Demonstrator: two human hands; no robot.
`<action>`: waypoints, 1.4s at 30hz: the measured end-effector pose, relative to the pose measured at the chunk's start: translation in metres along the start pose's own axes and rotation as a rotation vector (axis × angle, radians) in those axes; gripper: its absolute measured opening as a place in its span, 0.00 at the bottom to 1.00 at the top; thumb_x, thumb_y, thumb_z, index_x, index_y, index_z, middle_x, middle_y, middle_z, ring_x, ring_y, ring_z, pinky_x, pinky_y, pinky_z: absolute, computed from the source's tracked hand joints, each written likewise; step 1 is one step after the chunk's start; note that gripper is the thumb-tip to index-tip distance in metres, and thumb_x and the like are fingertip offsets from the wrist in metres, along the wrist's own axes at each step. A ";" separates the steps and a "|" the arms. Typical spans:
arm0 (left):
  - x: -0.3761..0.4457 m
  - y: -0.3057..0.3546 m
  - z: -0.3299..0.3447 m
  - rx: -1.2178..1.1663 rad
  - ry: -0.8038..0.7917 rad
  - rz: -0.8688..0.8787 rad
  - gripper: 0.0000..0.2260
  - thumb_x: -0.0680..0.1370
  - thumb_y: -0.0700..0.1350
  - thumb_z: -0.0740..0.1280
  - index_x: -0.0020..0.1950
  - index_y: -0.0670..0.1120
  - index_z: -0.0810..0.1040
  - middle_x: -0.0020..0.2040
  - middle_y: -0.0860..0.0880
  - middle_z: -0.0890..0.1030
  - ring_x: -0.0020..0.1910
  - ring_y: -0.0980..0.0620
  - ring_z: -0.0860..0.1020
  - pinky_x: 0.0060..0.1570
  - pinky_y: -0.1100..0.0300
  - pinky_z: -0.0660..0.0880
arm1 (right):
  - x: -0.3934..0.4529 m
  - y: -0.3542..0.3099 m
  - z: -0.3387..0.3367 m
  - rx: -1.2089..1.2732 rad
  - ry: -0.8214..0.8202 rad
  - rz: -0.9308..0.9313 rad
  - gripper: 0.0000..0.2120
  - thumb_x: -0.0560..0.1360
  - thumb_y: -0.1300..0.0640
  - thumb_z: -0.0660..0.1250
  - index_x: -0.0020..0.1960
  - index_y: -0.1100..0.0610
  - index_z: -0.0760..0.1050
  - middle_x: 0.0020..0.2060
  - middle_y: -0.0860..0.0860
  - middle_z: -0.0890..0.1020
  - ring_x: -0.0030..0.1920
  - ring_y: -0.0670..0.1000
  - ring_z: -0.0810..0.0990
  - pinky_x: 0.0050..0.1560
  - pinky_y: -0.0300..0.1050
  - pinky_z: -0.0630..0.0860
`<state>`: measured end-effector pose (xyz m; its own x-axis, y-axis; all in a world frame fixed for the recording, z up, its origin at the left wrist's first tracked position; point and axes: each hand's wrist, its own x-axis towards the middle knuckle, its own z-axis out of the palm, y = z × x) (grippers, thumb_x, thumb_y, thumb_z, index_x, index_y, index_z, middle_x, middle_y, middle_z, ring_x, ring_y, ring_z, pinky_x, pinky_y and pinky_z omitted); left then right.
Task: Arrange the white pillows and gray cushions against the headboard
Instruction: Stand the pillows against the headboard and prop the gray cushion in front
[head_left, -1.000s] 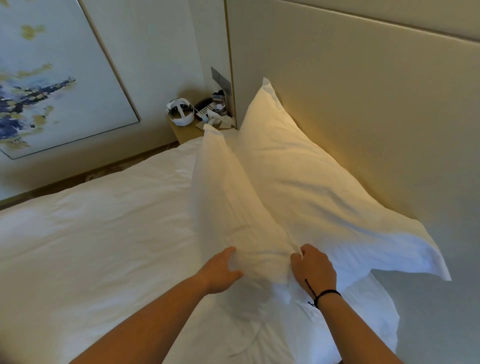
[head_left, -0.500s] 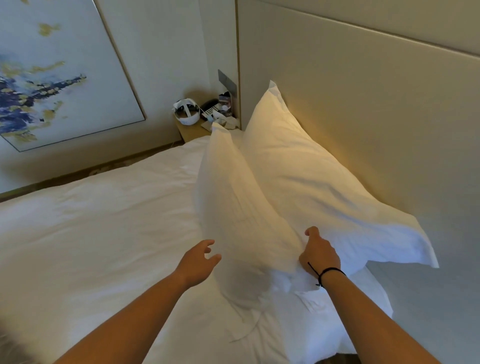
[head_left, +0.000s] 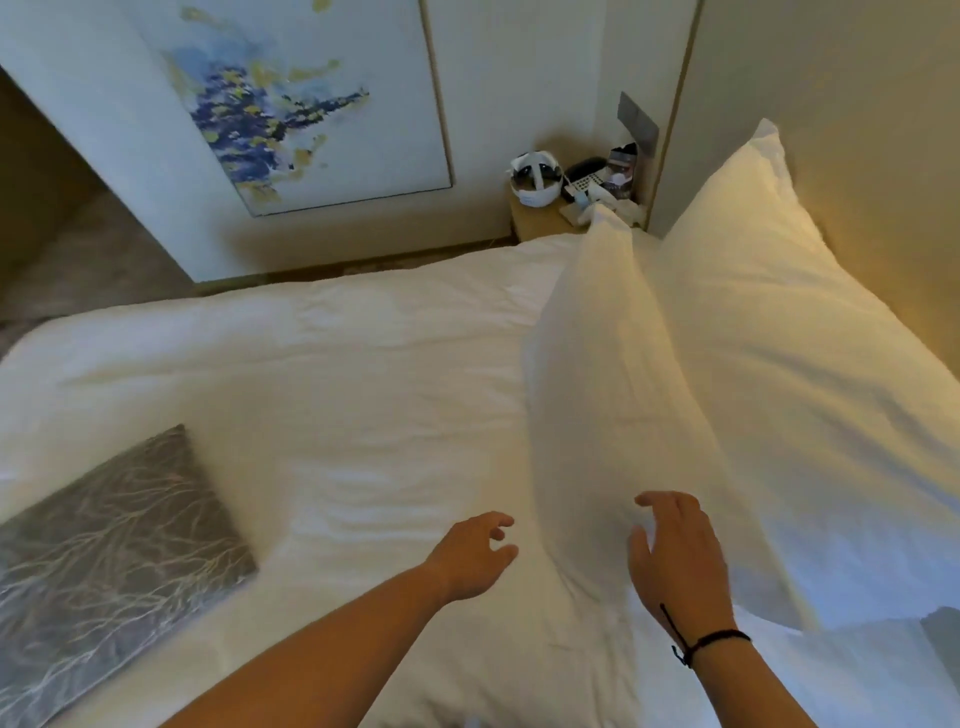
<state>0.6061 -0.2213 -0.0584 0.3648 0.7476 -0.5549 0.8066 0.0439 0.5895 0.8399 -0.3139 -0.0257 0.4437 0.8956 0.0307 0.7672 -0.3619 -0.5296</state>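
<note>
Two white pillows stand on the bed. The rear pillow (head_left: 789, 332) leans against the beige headboard (head_left: 857, 104). The front pillow (head_left: 613, 395) stands on edge, leaning on the rear one. My right hand (head_left: 675, 556) hovers at the near end of the front pillow with fingers spread, holding nothing. Fingers loosely curled, my left hand (head_left: 472, 556) hangs over the white duvet (head_left: 322, 395) just left of that pillow. A gray cushion (head_left: 109, 551) with a pale branch pattern lies flat on the duvet at the lower left.
A bedside table (head_left: 540, 223) in the far corner holds a white headset (head_left: 536, 179), a phone and small items. A framed painting (head_left: 291, 104) hangs on the left wall. Carpeted floor (head_left: 78, 260) shows beyond the bed's far side.
My right hand has let go of the front pillow and opened. My left hand drew back from it. The view swung left, bringing the gray cushion into sight.
</note>
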 end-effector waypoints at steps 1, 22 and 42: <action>-0.009 -0.021 -0.009 -0.010 0.025 -0.041 0.21 0.79 0.56 0.64 0.71 0.55 0.69 0.65 0.52 0.75 0.61 0.53 0.75 0.59 0.61 0.69 | -0.003 -0.017 0.020 0.041 -0.093 -0.032 0.14 0.74 0.61 0.68 0.59 0.55 0.75 0.57 0.53 0.76 0.54 0.56 0.77 0.52 0.49 0.75; -0.219 -0.514 -0.179 -0.407 0.587 -0.540 0.23 0.79 0.51 0.65 0.73 0.55 0.66 0.73 0.52 0.68 0.69 0.50 0.69 0.66 0.52 0.70 | -0.149 -0.411 0.362 0.056 -1.101 0.086 0.16 0.78 0.55 0.65 0.64 0.57 0.69 0.55 0.54 0.78 0.53 0.53 0.79 0.51 0.44 0.74; -0.202 -0.668 -0.189 -0.122 0.505 -0.537 0.34 0.79 0.56 0.64 0.79 0.58 0.48 0.80 0.55 0.41 0.79 0.47 0.47 0.76 0.42 0.53 | -0.102 -0.490 0.558 0.207 -0.880 0.463 0.44 0.73 0.41 0.70 0.79 0.56 0.52 0.74 0.56 0.65 0.64 0.57 0.74 0.57 0.49 0.73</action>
<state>-0.0948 -0.2763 -0.2292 -0.3467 0.8144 -0.4654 0.7457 0.5403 0.3900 0.1604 -0.0838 -0.2428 0.1141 0.5812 -0.8058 0.4738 -0.7447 -0.4700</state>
